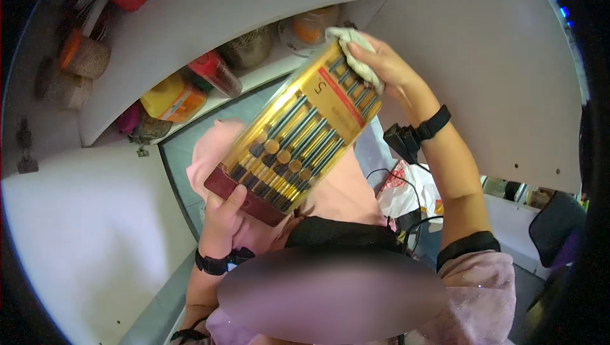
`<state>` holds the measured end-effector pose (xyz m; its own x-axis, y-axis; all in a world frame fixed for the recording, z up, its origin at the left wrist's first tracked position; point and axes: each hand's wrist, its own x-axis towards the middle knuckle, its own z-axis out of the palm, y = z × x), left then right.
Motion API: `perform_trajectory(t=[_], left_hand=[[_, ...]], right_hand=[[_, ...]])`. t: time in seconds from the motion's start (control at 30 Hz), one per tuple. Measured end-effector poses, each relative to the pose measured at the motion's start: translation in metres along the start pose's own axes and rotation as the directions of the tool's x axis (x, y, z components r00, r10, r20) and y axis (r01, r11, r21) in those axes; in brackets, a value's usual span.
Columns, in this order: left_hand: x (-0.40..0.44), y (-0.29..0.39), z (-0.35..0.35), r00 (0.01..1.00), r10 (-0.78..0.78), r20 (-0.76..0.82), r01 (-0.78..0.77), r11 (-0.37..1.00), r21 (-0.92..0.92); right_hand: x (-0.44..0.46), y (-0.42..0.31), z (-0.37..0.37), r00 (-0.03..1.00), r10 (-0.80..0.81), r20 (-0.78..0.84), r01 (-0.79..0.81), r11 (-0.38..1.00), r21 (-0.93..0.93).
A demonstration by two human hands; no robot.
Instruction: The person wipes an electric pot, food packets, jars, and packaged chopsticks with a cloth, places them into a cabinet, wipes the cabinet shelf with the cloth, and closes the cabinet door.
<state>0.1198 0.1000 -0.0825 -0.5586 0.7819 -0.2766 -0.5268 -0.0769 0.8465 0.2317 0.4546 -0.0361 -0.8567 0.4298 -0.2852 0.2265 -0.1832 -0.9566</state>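
A flat gold pack of chopsticks (295, 132) with a clear front is held up at a tilt before me. Dark sticks with gold bands show through it, and a maroon strip runs along its lower end. My left hand (223, 218) grips that lower left end, thumb on the front face. At the upper right end, my right hand (384, 62) is closed around a crumpled white cloth (357, 53), which presses against the pack's edge. Part of the right fingers is hidden behind the cloth and pack.
Behind the pack, a white cabinet shelf (264, 72) holds several jars, a yellow packet (171, 98) and a red-lidded container (216, 72). A white cabinet door (95, 218) stands at left. A white plastic bag (406, 192) and dark cables lie at lower right.
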Motion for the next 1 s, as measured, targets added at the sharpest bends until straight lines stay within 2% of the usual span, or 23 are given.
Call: perform_trajectory(t=[0.03,0.07,0.13,0.17,0.2,0.23,0.27,0.3,0.33,0.4,0.43,0.53,0.57,0.6,0.67,0.7,0.73,0.77,0.8,0.87,0.9,0.97,1.0], left_hand=[[-0.003,0.007,0.013,0.996,-0.042,-0.073,0.040,0.999,-0.021],[-0.004,0.008,-0.006,0.997,-0.050,-0.067,0.050,0.999,-0.001],[-0.001,0.016,-0.067,0.973,-0.129,0.194,0.146,0.986,-0.080],[0.004,0.032,-0.072,0.970,-0.139,0.198,0.155,0.986,-0.065],[0.016,0.056,-0.069,0.922,-0.201,0.330,0.293,0.921,-0.256],[0.025,0.074,-0.060,0.855,-0.231,0.464,0.439,0.798,-0.412],[0.034,0.087,-0.043,0.855,-0.238,0.461,0.441,0.803,-0.402],[0.044,0.098,-0.024,0.867,-0.258,0.426,0.331,0.938,-0.106],[0.050,0.108,-0.005,0.889,-0.258,0.379,0.188,0.959,0.212],[0.044,0.114,0.031,0.942,-0.220,0.254,0.082,0.883,0.461],[0.042,0.107,0.046,0.988,-0.103,0.119,0.049,0.921,0.386],[0.027,0.101,0.052,0.993,0.011,0.120,-0.058,0.918,0.391],[0.019,0.098,0.054,0.995,0.025,0.101,-0.060,0.927,0.371],[0.012,0.098,0.051,0.995,0.029,0.092,-0.061,0.925,0.374],[0.004,0.100,0.042,0.998,0.052,0.021,-0.055,0.965,0.255],[-0.002,0.096,0.037,0.997,0.076,-0.014,-0.068,0.946,0.318],[-0.006,0.088,0.027,0.998,0.053,-0.021,-0.042,0.936,0.350],[-0.006,0.083,0.018,0.996,0.075,-0.049,-0.054,0.942,0.332],[-0.006,0.080,0.011,0.993,0.092,-0.071,-0.064,0.946,0.317],[0.003,0.089,0.002,0.979,0.123,-0.164,-0.132,0.990,-0.049],[0.004,0.099,0.005,0.973,0.137,-0.185,-0.159,0.981,-0.109],[0.005,0.103,0.004,0.972,0.143,-0.187,-0.165,0.981,-0.107],[0.006,0.104,0.004,0.976,0.138,-0.170,-0.158,0.981,-0.109]], right_hand=[[-0.003,-0.001,0.002,0.999,-0.036,-0.040,0.037,0.999,0.024],[-0.007,-0.013,0.013,0.994,-0.071,-0.083,0.075,0.996,0.048],[-0.005,-0.033,0.021,0.977,-0.211,-0.025,0.211,0.977,0.016],[-0.002,-0.044,0.026,0.985,-0.167,0.038,0.168,0.986,-0.022],[0.002,-0.055,0.033,0.987,-0.123,0.102,0.130,0.989,-0.065],[0.009,-0.061,0.046,0.970,-0.146,0.194,0.165,0.982,-0.086],[0.016,-0.069,0.060,0.942,-0.168,0.290,0.205,0.973,-0.105],[0.011,-0.087,0.080,0.937,-0.137,0.322,0.216,0.950,-0.226],[0.005,-0.102,0.101,0.928,-0.111,0.355,0.240,0.909,-0.341],[0.014,-0.105,0.129,0.872,-0.179,0.455,0.333,0.899,-0.283],[0.002,-0.116,0.135,0.883,-0.126,0.453,0.295,0.899,-0.324],[0.009,-0.098,0.134,0.829,-0.267,0.491,0.430,0.867,-0.254],[0.002,-0.097,0.129,0.842,-0.219,0.492,0.401,0.865,-0.301],[-0.003,-0.092,0.118,0.863,-0.190,0.469,0.343,0.901,-0.266],[-0.006,-0.071,0.093,0.895,-0.136,0.424,0.237,0.952,-0.194],[-0.015,-0.063,0.087,0.896,-0.105,0.431,0.173,0.978,-0.121],[-0.012,-0.034,0.089,0.889,-0.239,0.390,0.266,0.964,-0.018],[-0.026,-0.027,0.097,0.964,-0.114,0.241,0.099,0.992,0.074],[-0.035,-0.016,0.105,0.982,-0.078,0.173,0.044,0.981,0.188],[-0.032,0.023,0.101,0.958,-0.096,0.268,0.098,0.995,0.009],[-0.035,0.013,0.106,0.954,-0.096,0.284,0.095,0.995,0.014],[-0.041,-0.020,0.113,0.971,-0.237,0.032,0.223,0.944,0.241],[-0.035,-0.037,0.117,0.921,-0.381,0.075,0.360,0.910,0.204]])
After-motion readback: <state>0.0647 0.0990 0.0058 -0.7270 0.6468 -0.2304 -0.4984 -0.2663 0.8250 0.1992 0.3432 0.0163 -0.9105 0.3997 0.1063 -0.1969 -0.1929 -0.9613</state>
